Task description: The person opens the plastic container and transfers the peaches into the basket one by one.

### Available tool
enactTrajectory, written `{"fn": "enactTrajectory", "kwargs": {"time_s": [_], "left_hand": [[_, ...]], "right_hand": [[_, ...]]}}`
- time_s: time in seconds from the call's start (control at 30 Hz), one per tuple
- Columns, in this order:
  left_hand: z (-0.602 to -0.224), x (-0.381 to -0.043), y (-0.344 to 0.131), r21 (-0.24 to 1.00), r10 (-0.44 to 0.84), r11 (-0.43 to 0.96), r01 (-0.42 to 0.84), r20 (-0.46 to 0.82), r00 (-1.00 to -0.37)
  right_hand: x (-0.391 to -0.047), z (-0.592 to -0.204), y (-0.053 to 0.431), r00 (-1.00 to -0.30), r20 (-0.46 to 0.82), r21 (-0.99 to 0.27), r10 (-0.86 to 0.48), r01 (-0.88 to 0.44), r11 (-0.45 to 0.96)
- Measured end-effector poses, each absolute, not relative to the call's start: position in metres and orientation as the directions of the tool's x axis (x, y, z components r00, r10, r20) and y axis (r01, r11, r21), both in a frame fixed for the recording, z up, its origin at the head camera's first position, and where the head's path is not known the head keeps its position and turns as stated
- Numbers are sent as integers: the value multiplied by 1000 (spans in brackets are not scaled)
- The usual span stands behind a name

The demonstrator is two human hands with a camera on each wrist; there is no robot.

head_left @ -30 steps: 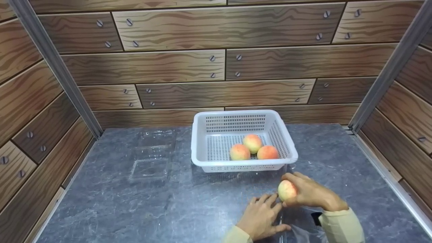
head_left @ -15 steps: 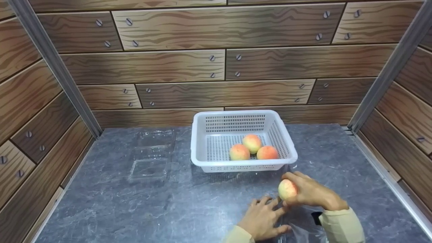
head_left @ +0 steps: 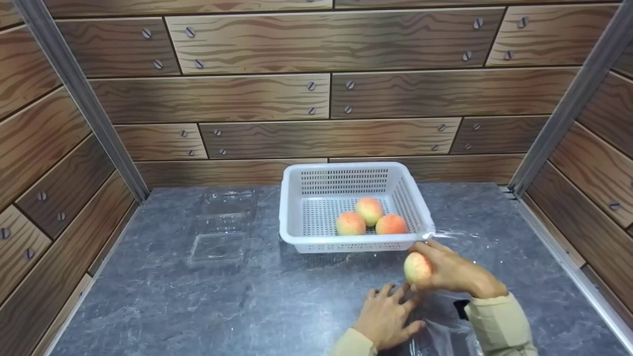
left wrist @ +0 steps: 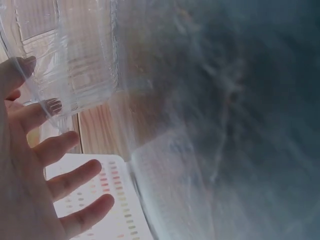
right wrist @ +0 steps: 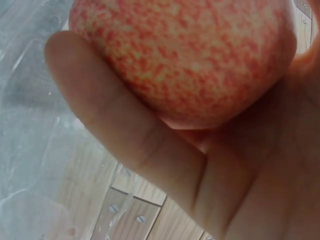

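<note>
My right hand grips a yellow-and-red peach in front of the basket's near right corner. In the right wrist view, the thumb lies along the peach's mottled red skin. To the left and lower, my left hand has its fingers spread. The left wrist view shows its thumb and forefinger at the edge of a clear plastic container. In the head view this clear plastic shows only faintly under and between the hands; much of its outline is hard to make out.
A white slotted basket with three peaches stands at the back centre of the grey table. Clear plastic containers lie at the left. Wood-patterned walls with metal posts enclose the table's back and sides.
My right hand has shifted slightly up and left with the peach. Glints of clear plastic now show right of the basket. My left hand stays nearly in place, its fingers slightly more spread.
</note>
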State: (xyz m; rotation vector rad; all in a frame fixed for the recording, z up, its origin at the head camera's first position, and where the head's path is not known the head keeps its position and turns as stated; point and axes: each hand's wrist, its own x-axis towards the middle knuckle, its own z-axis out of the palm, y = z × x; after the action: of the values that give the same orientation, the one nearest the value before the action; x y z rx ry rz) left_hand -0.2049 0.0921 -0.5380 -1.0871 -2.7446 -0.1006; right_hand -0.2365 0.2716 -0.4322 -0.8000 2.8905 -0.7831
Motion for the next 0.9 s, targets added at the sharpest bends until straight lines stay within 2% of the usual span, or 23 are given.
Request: {"fn": "enactTrajectory", "kwargs": {"time_s": [0.3, 0.5, 0.9], "left_hand": [[-537, -207, 96, 6, 636, 761, 648, 187, -749], [-537, -213, 98, 21, 608, 782, 623, 192, -770], [-537, -222, 104, -26, 552, 829, 558, 195, -811]], "right_hand": [[-249, -415, 264, -870, 58, -464, -490, -458, 758], [-260, -408, 258, -863, 91, -433, -497, -484, 761], [-261, -392, 250, -875, 55, -438, -480, -453, 776]]}}
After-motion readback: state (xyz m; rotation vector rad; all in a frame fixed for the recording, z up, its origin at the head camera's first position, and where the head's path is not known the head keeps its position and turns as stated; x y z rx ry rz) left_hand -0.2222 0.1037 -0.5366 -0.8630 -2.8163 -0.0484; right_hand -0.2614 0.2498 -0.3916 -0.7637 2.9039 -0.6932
